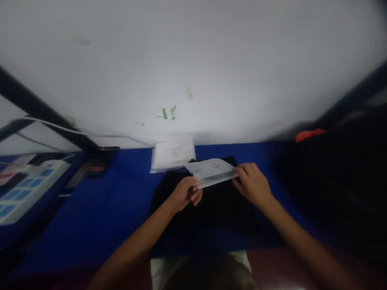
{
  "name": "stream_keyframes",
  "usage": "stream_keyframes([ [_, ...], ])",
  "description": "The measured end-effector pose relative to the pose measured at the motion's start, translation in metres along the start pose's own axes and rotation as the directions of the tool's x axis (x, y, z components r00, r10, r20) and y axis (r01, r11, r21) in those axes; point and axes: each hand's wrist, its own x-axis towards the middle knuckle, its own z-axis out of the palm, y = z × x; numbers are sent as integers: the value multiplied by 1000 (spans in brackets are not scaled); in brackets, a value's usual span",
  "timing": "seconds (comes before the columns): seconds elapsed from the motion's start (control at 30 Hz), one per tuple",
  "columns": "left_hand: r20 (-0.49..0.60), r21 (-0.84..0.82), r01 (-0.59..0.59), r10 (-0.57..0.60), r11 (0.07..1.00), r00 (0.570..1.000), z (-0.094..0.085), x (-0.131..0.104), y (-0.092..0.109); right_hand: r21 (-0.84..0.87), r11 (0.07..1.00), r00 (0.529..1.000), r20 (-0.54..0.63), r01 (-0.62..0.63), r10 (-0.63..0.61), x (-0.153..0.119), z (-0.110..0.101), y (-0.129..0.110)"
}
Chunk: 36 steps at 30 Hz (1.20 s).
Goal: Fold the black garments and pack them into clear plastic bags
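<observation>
Between my two hands a translucent white plastic bag [213, 168] is stretched, with a small round printed mark on its face. My left hand [188, 192] pinches its near left corner, the other fingers curled. My right hand [252, 181] grips the right end between thumb and fingers. Beneath the bag lies a dark, folded cloth item [211, 213], perhaps a garment; its details are lost in shadow. A stack of similar white bags [173, 155] sits just behind, against the wall.
The blue tabletop [99, 217] meets a white wall [242, 72]. At left stands a power strip [28, 189] with blue sockets, and a white cable [90, 134] runs along the wall. A dark bulk [338, 181] with an orange item [310, 135] fills the right.
</observation>
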Motion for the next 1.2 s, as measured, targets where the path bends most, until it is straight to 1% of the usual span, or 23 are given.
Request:
stream_keyframes([
  [0.1, 19, 0, 5, -5, 1000, 1000, 0, 1, -1, 123, 984, 991, 13, 130, -133, 11, 2, -13],
  [0.17, 29, 5, 10, -10, 1000, 1000, 0, 1, -2, 173, 967, 981, 25, 186, -193, 17, 5, -20],
  [0.2, 33, 8, 13, -13, 1000, 999, 0, 1, -2, 180, 965, 980, 30, 190, -198, 19, 7, -22],
  [0.33, 51, 27, 41, -43, 999, 998, 0, 1, -5, 136, 980, 988, 39, 146, -153, 22, 9, -24],
  [0.37, 62, 33, 54, -56, 998, 996, -1, 1, -7, 131, 980, 987, 41, 150, -156, 23, 9, -24],
  [0.43, 96, 53, 74, -79, 996, 992, -1, 1, -10, 149, 969, 978, 41, 199, -207, 23, 11, -22],
  [0.5, 127, 84, 69, -80, 994, 989, -3, 1, -12, 181, 944, 960, -2, 277, -281, 25, 14, -21],
  [0.57, 143, 107, 52, -67, 993, 987, -3, 1, -12, 196, 911, 932, -95, 362, -350, 28, 18, -19],
  [0.63, 156, 173, -13, -14, 985, 988, -2, 0, -10, 166, 899, 908, -185, 405, -375, 34, 18, -17],
  [0.67, 169, 246, -79, 38, 966, 985, -1, 0, -8, 137, 907, 906, -212, 398, -366, 39, 17, -14],
  [0.7, 190, 351, -168, 105, 921, 976, 1, -1, -7, 101, 923, 911, -227, 373, -343, 46, 15, -11],
  [0.73, 220, 480, -263, 175, 837, 960, 3, -3, -6, 61, 941, 922, -231, 333, -311, 54, 14, -7],
  [0.77, 256, 614, -343, 232, 711, 938, 6, -4, -5, 22, 958, 934, -226, 287, -275, 63, 12, -3],
  [0.8, 291, 733, -391, 263, 557, 920, 7, -6, -5, -13, 968, 945, -214, 251, -248, 73, 12, 3],
  [0.83, 322, 827, -404, 261, 391, 910, 9, -7, -6, -42, 973, 954, -189, 229, -233, 83, 13, 9],
  [0.87, 345, 888, -396, 231, 232, 910, 10, -7, -9, -63, 973, 961, -152, 222, -229, 92, 16, 14],
  [0.9, 359, 920, -381, 185, 96, 915, 10, -8, -12, -70, 972, 969, -97, 223, -229, 101, 20, 19],
  [0.93, 366, 930, -368, 132, -10, 921, 10, -8, -15, -65, 972, 973, -32, 226, -229, 108, 26, 24],
  [0.97, 372, 927, -365, 80, -85, 925, 9, -7, -19, -48, 971, 972, 36, 236, -234, 114, 33, 28],
  [1.0, 377, 920, -369, 40, -132, 925, 8, -7, -22, -28, 969, 966, 89, 245, -241, 118, 40, 30],
  [1.07, 388, 908, -382, 4, -170, 922, 6, -6, -27, 6, 969, 958, 148, 246, -244, 122, 54, 32],
  [1.2, 395, 905, -390, -4, -172, 919, 8, -6, -31, 59, 980, 963, 183, 192, -200, 117, 75, 33],
])
